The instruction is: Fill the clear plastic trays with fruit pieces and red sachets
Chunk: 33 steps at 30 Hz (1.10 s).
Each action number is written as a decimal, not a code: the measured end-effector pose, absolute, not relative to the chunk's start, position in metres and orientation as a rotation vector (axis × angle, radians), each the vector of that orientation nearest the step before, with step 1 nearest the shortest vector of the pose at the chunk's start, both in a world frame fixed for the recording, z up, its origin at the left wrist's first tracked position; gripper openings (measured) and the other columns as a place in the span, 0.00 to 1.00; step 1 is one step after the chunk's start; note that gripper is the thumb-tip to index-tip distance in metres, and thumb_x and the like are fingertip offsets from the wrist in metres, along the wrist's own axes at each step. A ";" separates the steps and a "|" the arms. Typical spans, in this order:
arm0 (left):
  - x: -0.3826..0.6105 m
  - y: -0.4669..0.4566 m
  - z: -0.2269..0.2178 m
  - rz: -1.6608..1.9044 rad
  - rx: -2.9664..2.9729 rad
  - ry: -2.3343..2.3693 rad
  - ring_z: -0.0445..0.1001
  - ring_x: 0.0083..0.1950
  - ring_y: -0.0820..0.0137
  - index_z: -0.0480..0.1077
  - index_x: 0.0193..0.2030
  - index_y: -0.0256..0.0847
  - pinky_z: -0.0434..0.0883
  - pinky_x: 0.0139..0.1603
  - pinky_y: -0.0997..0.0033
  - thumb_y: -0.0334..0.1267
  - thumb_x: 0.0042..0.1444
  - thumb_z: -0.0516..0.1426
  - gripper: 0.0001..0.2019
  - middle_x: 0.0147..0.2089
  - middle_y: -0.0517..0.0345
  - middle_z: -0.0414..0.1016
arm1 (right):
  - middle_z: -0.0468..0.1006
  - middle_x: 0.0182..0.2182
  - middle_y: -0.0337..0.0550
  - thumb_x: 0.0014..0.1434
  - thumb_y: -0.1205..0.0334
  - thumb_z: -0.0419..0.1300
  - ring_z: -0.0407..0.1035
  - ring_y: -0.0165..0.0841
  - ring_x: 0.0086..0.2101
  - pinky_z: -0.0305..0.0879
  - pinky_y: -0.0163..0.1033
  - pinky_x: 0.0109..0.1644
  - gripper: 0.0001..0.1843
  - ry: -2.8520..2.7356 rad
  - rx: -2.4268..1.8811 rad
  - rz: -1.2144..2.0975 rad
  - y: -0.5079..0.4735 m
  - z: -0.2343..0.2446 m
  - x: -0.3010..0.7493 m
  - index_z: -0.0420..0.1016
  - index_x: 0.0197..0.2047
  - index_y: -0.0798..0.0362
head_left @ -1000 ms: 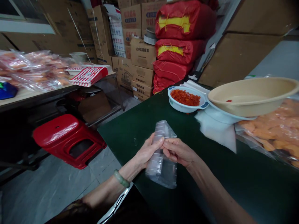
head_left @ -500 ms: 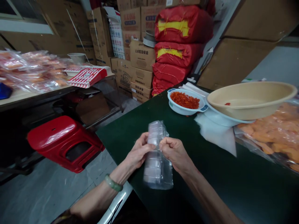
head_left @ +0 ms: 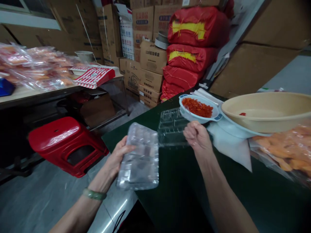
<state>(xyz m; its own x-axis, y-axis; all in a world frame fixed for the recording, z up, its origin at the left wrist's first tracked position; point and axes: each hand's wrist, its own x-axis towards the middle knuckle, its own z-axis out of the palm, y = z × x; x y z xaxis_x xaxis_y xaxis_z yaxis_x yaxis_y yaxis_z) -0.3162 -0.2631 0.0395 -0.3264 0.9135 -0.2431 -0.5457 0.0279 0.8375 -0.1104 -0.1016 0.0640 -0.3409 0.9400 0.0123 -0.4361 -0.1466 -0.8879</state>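
A clear plastic clamshell tray [head_left: 142, 158] with several small compartments is spread open above the near edge of the dark green table [head_left: 243, 197]. My left hand [head_left: 116, 158] grips its near half from the left side. My right hand [head_left: 198, 137] is closed in a pinch on the edge of the far half [head_left: 171, 127], which lies toward the back. A green bangle [head_left: 94, 194] sits on my left wrist.
A white bowl of chopped red bits [head_left: 198, 108] stands just behind my right hand. A tan basin [head_left: 267, 111] and bags of orange food [head_left: 289, 147] lie to the right. A red stool [head_left: 65, 142] stands left, with cardboard boxes and red sacks [head_left: 191, 51] behind.
The folded clamshell held upright between both hands has been pulled open; my left hand drew one half toward me and my right hand swung the other half back.
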 end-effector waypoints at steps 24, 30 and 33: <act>-0.258 -0.280 0.055 1.618 0.635 1.342 0.71 0.26 0.76 0.65 0.45 0.39 0.69 0.26 0.80 0.43 0.43 0.64 0.23 0.31 0.61 0.72 | 0.61 0.10 0.29 0.47 0.55 0.64 0.52 0.18 0.11 0.45 0.27 0.14 0.17 -1.825 -0.791 2.009 -0.228 0.069 -0.135 0.62 0.19 0.55; -0.255 -0.296 0.054 1.592 0.699 1.375 0.71 0.27 0.74 0.64 0.46 0.39 0.69 0.25 0.77 0.45 0.45 0.63 0.23 0.32 0.60 0.72 | 0.64 0.12 0.31 0.46 0.54 0.65 0.55 0.19 0.11 0.48 0.26 0.12 0.18 -1.627 -0.679 2.301 -0.220 0.058 -0.134 0.64 0.18 0.57; -0.255 -0.296 0.054 1.602 0.731 1.369 0.71 0.28 0.75 0.65 0.46 0.38 0.69 0.28 0.79 0.44 0.46 0.63 0.22 0.32 0.60 0.71 | 0.66 0.13 0.32 0.44 0.56 0.65 0.56 0.18 0.11 0.48 0.25 0.12 0.16 -1.601 -0.649 2.367 -0.220 0.062 -0.135 0.67 0.20 0.58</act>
